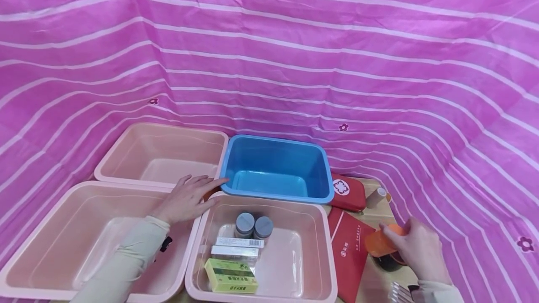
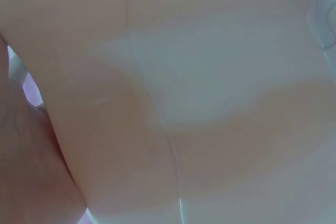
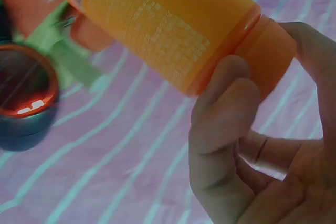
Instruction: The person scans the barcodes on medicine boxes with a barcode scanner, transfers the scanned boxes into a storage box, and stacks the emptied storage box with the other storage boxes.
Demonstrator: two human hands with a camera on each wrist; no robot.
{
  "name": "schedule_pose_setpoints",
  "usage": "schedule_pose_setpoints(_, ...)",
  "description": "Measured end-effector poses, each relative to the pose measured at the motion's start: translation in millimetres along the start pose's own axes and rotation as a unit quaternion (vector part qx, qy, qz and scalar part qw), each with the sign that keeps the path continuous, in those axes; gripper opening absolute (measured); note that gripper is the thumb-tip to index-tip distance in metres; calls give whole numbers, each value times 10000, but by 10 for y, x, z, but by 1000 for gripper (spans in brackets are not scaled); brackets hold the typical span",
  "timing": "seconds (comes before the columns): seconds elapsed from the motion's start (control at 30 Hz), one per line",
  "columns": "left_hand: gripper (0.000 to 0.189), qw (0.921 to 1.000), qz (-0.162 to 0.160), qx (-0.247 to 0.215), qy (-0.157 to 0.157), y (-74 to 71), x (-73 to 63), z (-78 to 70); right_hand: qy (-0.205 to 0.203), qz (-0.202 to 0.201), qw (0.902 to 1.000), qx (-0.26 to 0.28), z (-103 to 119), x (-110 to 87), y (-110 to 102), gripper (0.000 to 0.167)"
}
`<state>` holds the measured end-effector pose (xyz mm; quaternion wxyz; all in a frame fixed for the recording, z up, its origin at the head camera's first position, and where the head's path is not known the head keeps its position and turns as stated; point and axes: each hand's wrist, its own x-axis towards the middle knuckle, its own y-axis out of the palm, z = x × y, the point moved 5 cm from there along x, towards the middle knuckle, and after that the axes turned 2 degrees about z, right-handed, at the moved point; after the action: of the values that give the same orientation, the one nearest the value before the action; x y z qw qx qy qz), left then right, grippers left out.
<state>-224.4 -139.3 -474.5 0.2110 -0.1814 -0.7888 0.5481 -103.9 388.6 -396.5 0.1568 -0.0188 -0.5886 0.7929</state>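
An orange bottle [image 1: 379, 242] is tilted in my right hand [image 1: 423, 249]. In the right wrist view, the thumb and fingers pinch the orange cap [image 3: 270, 59], with printed text along the bottle. Below it in the head view sits a dark round jar [image 1: 389, 262], its shiny reddish lid [image 3: 26, 80] clearer in the right wrist view. My left hand [image 1: 189, 198] lies over the bin rims, fingers extended, its index fingertip at the corner of the blue bin [image 1: 278, 194]. Mostly pale pink bin wall [image 2: 210, 77] fills the left wrist view, so those fingers are hidden there.
The near pink bin [image 1: 330, 265] holds two grey-lidded bottles [image 1: 254, 225], white boxes [image 1: 237, 247] and a yellow-green box [image 1: 231, 276]. Two more pink bins [image 1: 98, 172] stand left. A red folder [image 1: 347, 251], red case [image 1: 351, 195] and pale tube [image 1: 375, 198] lie right.
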Motion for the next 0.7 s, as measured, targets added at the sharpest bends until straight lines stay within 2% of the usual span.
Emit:
schedule_pose_setpoints(0.17,56,10000,30,-11,-19,3,10,-3,427,-178,9989,-76,-231,-32,83,42)
schedule_pose_setpoints(0.4,56,10000,4,18,-1,5,20,2,410,-446,9979,-220,-345,-46,130,40)
schedule_pose_setpoints(0.7,57,9999,80,0,-77,11,18,-3,525,-482,9969,-344,-435,-51,141,46)
